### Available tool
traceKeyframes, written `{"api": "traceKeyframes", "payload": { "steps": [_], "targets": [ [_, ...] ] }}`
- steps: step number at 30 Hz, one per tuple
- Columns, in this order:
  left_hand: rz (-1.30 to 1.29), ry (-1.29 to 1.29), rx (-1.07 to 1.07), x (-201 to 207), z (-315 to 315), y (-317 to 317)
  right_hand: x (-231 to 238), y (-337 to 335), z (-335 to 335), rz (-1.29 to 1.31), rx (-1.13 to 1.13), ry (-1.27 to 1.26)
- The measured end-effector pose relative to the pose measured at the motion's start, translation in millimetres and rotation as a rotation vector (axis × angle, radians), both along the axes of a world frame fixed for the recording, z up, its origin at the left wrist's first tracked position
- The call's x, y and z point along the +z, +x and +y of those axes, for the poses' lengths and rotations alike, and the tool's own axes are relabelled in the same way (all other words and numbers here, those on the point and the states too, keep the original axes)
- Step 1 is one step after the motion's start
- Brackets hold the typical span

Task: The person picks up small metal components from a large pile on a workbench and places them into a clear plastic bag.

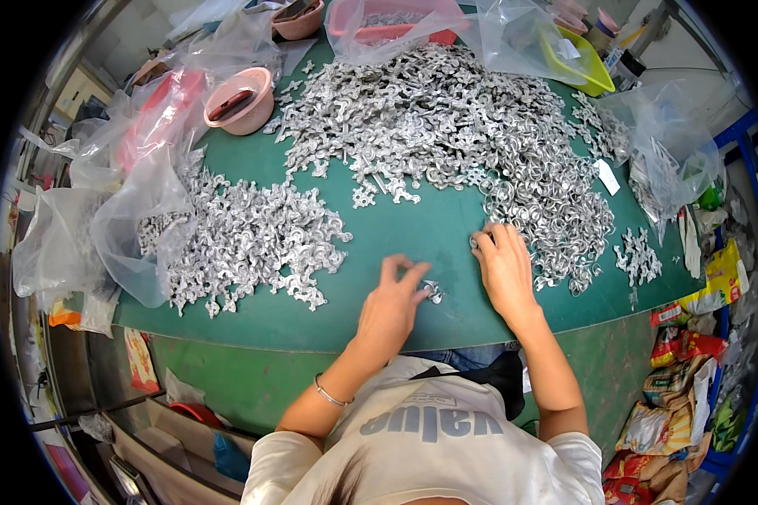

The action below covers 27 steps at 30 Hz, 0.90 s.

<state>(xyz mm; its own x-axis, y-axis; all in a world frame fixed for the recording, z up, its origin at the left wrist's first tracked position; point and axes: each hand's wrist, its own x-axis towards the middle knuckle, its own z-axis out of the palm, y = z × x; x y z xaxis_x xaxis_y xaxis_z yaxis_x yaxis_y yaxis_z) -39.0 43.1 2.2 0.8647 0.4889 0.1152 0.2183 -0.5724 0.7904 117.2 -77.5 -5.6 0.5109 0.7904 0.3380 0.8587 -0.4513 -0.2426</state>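
Observation:
My left hand (389, 305) hovers low over the green table (396, 324), somewhat blurred, its fingers curved and apart. Just beyond its thumb lies a small silver metal piece (432, 291), which looks apart from the fingers. At the left edge of a heap of shiny metal rings (556, 215), my right hand (505, 265) has its fingertips pinched together on a small silver ring (473, 241), mostly covered by the fingers. Left of my left hand spreads a pile of dull grey, lobed metal castings (248, 240).
A larger heap of castings (396, 109) fills the far side. A pink basket (241, 101) holds a phone. Clear plastic bags (139, 227) crowd the left edge. A yellow-green tray (577, 59) stands far right, and a few castings (637, 257) lie near the right edge.

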Motion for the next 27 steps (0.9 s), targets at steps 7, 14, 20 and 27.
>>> {"api": "traceKeyframes", "payload": {
  "steps": [7,14,20,27],
  "targets": [
    [0.113,0.14,-0.167,-7.5,-2.2,0.9,-0.2,-7.9,-19.9,0.039,-0.012,0.089],
    [0.069,0.143,-0.07,-16.0,1.2,15.9,-1.5,-6.5,-29.6,0.099,-0.071,0.256],
    [0.07,0.071,-0.093,-7.1,10.0,15.7,9.4,-14.4,-31.2,0.139,-0.064,0.244],
    [-0.14,0.068,0.047,-9.6,16.7,9.3,17.5,-46.5,-3.4,0.318,0.171,0.194]
  ]
}}
